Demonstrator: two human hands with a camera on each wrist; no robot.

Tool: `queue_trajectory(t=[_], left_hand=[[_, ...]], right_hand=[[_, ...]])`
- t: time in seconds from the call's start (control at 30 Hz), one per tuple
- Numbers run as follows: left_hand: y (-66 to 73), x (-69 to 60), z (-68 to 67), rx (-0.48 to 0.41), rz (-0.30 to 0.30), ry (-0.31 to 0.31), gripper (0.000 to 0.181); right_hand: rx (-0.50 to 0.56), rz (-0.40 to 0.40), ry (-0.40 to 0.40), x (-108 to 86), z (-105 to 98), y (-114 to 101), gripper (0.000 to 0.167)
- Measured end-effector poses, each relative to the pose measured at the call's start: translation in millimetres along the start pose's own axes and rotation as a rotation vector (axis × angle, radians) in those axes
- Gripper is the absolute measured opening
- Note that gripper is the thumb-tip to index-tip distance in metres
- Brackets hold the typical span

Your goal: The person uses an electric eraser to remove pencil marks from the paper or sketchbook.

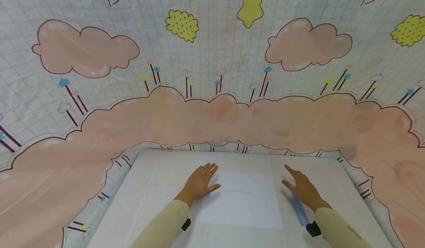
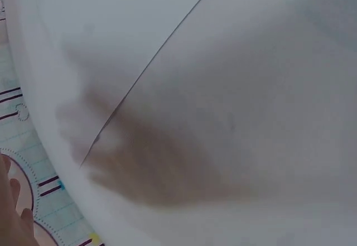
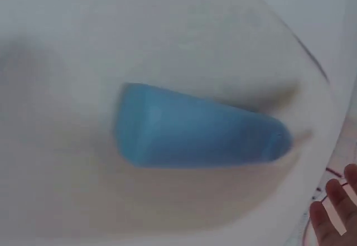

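A white sheet of paper [image 1: 242,211] lies flat on the white tabletop, with a thin dark line [image 1: 238,191] across its upper half. My left hand [image 1: 199,183] is over the sheet's left edge, fingers extended and thumb spread toward the paper, holding nothing. To the right of the sheet hovers my right hand [image 1: 303,189], fingers straight, thumb apart, also holding nothing. Partly hidden beneath it is a long light-blue object [image 1: 300,210]. The right wrist view shows this blue object [image 3: 195,131] as smooth and tapering toward one rounded end; its kind is unclear.
The white table [image 1: 156,174] has its far edge just beyond both hands. Behind and around it hangs or lies a cloth [image 1: 212,122] printed with clouds and stars. Dark wrist straps [image 1: 313,229] sit at the sleeves. Shadows of the hands fall on the table.
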State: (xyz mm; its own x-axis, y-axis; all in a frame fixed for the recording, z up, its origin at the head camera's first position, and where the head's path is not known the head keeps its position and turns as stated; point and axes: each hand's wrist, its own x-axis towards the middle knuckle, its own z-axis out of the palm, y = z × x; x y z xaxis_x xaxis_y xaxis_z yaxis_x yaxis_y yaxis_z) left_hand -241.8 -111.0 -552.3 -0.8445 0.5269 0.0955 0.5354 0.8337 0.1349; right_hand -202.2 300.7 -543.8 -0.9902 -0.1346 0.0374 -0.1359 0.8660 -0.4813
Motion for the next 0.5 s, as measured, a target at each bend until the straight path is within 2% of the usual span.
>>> queue_trajectory(t=[0.2,0.33,0.43,0.5], left_hand=[[8.1,-10.3,22.5,-0.042,-0.024,0.001,0.076],[13.9,-16.2,34.2,-0.047,-0.04,-0.013,0.078],[18.6,-18.3,41.5,-0.059,-0.05,-0.018,0.079],[21.7,-19.1,45.4,-0.071,-0.052,-0.012,0.08]], right_hand=[[0.052,0.174,-0.031,-21.1,16.6,20.6,0.08],[0.082,0.271,-0.096,-31.6,26.8,27.6,0.085],[0.07,0.302,-0.106,-37.5,29.5,28.5,0.078],[0.056,0.307,-0.084,-40.1,29.5,27.4,0.069]])
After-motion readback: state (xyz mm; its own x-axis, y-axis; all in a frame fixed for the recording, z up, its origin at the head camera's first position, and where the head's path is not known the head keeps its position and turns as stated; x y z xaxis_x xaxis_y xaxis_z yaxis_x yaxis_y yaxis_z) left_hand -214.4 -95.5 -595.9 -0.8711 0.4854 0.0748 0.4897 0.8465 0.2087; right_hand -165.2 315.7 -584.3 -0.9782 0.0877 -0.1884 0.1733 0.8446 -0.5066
